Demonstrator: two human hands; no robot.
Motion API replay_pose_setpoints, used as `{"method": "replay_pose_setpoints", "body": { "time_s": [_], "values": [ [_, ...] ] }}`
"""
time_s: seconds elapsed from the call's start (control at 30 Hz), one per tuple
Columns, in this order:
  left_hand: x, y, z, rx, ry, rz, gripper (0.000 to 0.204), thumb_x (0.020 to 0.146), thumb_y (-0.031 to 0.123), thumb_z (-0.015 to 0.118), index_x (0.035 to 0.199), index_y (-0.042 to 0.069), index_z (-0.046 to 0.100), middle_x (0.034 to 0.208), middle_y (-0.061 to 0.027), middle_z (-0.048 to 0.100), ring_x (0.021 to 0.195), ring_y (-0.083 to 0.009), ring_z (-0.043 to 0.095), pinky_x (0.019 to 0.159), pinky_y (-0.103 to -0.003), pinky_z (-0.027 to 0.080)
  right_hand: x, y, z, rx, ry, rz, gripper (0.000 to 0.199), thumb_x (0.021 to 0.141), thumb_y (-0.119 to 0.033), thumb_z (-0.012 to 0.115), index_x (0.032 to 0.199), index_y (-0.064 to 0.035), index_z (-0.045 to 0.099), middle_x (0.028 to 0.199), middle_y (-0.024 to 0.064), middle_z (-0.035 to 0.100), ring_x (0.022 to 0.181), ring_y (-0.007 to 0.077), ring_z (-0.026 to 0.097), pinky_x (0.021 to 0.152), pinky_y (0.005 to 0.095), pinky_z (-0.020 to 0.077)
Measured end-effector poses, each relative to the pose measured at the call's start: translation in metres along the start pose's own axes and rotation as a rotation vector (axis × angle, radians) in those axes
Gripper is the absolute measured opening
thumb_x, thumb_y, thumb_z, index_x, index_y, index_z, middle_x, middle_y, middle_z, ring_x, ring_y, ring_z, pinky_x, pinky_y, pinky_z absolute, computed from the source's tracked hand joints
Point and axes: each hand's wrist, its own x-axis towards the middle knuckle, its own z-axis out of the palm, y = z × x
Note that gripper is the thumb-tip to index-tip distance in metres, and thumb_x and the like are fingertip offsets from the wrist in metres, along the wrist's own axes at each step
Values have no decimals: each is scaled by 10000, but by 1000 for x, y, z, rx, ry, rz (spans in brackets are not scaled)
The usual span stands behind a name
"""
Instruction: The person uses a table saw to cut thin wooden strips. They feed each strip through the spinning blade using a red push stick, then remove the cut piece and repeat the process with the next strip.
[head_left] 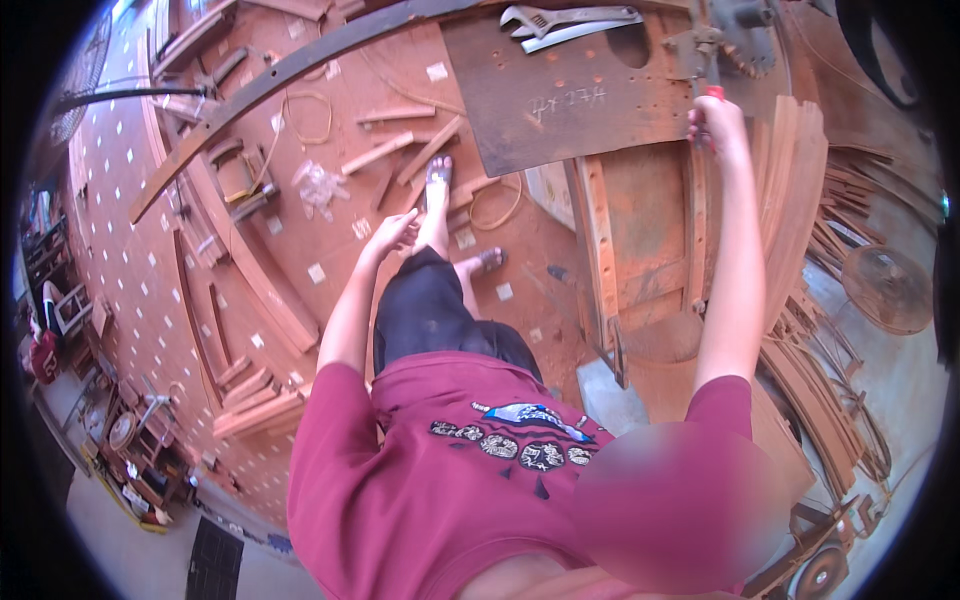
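At the right side of a dark metal worktable (570, 110), my right hand (718, 125) is closed around a red-handled tool (714, 92). The tool's far end meets the metal fittings of a machine (705, 45), and its exact kind is too small to make out. My left hand (398, 232) hangs beside my knee, fingers loosely extended, with nothing visible in it. An adjustable wrench (570, 18) lies on the tabletop's far edge, alongside a pale flat strip (580, 36).
A long curved wooden strip (330, 48) arcs across the far left. Wood offcuts (400, 150) and a crumpled clear plastic bag (320, 188) lie on the tiled floor. Curved boards (795, 190) stand close to my right arm, with stacked strips (820, 400) and a round disc (887, 290) beyond.
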Motion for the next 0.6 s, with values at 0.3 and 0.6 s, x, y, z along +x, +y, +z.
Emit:
{"method": "replay_pose_setpoints", "body": {
  "time_s": [0.3, 0.6],
  "values": [
    [-156, 314, -139, 832, 1352, 1124, 561, 897, 312, 717, 1358, 50, 533, 1363, -166, 556, 1311, -332, 514, 1115, -540, 354, 64, -81, 41, -42, 19, -2, 122, 742, -142, 581, 658, -58, 550, 605, 52, 559, 478, 168, 535, 470, 360, 504],
    [-78, 432, -249, 981, 862, 420, 602, 691, 456, 808, 1189, 148, 670, 1166, -115, 723, 1134, -308, 675, 1008, -583, 448, 52, -144, 64, -141, 167, 55, 222, 835, -172, 529, 762, 23, 605, 629, 115, 610, 500, 219, 608, 467, 405, 521]
  ]
}}
